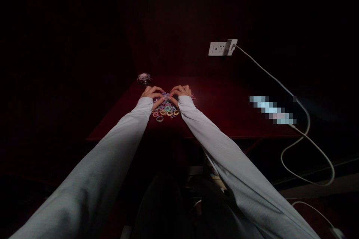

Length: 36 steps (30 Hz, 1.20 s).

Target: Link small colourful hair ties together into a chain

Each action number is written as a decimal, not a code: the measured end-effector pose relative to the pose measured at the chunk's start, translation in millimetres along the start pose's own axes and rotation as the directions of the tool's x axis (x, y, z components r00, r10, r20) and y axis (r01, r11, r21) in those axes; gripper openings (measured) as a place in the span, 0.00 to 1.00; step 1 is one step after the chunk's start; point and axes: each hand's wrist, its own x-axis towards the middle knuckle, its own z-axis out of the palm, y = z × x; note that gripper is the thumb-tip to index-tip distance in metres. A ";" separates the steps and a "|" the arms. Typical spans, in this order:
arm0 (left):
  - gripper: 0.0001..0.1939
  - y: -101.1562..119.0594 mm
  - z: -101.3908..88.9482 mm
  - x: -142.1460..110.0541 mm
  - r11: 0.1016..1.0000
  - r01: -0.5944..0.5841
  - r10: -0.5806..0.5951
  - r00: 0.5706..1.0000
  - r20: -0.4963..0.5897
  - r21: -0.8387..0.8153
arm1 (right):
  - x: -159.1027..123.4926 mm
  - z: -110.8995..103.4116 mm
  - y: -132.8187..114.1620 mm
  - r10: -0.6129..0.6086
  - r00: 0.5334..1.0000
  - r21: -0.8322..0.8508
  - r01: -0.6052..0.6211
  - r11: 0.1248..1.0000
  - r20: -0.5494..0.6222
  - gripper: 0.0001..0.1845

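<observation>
A pile of small colourful hair ties (167,109) lies on the dark red table, with several yellow, green and pink rings along its near side. Over the pile's left side, my left hand (151,92) has its fingers bent inward, thumb and fingertips close together. My right hand (181,91) mirrors it from the right, its fingertips only a little apart from the left ones. Both hands look pinched at the far part of the pile. Whatever sits between the fingertips is too small to name.
A small round clear container (144,78) stands at the table's back left. On the wall is a white socket (218,49) with a charger (232,46) plugged in. Its white cable (269,73) runs to a blurred-out device (272,110) at the right. The table's front edge (112,139) runs below my forearms.
</observation>
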 end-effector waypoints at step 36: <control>0.16 -8.8 2.8 0.8 0.997 -0.077 0.078 0.997 -0.023 0.027 | -3.0 14.4 7.7 0.024 1.000 0.043 -0.024 0.999 0.008 0.17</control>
